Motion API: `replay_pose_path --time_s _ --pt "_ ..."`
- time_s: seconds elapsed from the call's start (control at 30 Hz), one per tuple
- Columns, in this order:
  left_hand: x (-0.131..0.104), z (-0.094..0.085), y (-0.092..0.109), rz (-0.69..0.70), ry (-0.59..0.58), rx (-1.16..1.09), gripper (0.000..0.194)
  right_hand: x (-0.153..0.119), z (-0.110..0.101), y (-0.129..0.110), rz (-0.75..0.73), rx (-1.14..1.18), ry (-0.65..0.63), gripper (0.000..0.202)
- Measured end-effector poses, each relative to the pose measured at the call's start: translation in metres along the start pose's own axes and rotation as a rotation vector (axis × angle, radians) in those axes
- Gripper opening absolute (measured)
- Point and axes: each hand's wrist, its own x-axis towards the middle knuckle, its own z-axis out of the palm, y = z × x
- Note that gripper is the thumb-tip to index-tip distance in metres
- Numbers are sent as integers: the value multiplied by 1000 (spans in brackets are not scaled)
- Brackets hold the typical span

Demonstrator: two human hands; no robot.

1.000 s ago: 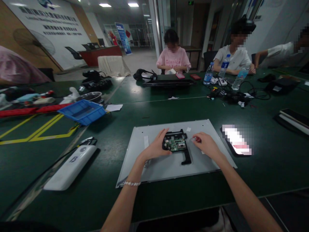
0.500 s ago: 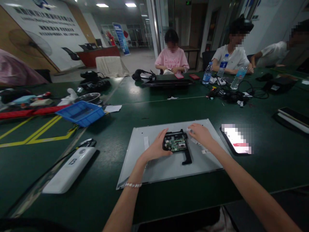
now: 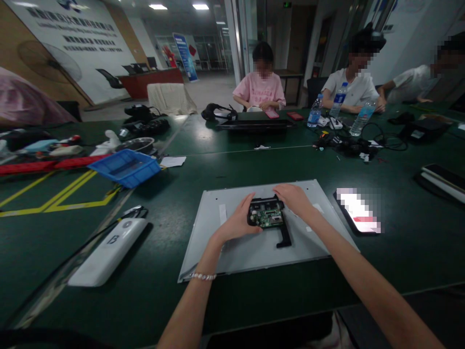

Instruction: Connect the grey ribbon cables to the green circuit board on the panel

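Observation:
A black plastic frame [image 3: 285,237] carrying a green circuit board [image 3: 268,219] lies over a flat grey metal panel [image 3: 207,242]. My left hand [image 3: 239,220] is wrapped round the frame's left side, thumb at the near edge and fingers at the far edge. At the far right corner, my right hand [image 3: 293,199] holds the frame with bent fingers; their tips are partly hidden. Pale strips are stuck on the panel, one of them a white strip [image 3: 223,214] left of my left hand.
A phone [image 3: 358,211] with a lit screen lies right of the panel. On the left are a white power bank [image 3: 109,252] with a cable and a blue tray [image 3: 125,168]. Bottles [image 3: 363,118] and tangled cables stand farther back. Several people sit around the table.
My right hand has moved left, from beside the frame onto its far right corner. My left hand keeps its hold. The whole view has shifted slightly.

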Motion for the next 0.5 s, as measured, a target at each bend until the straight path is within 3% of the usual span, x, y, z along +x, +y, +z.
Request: replay_pose_path --time_s 0.27,0.5 --pt "2 5 -10 21 26 -24 110 27 14 -38 -116 -20 -112 25" --pt "2 6 -12 27 22 -35 111 28 17 -44 -76 30 -160 25"
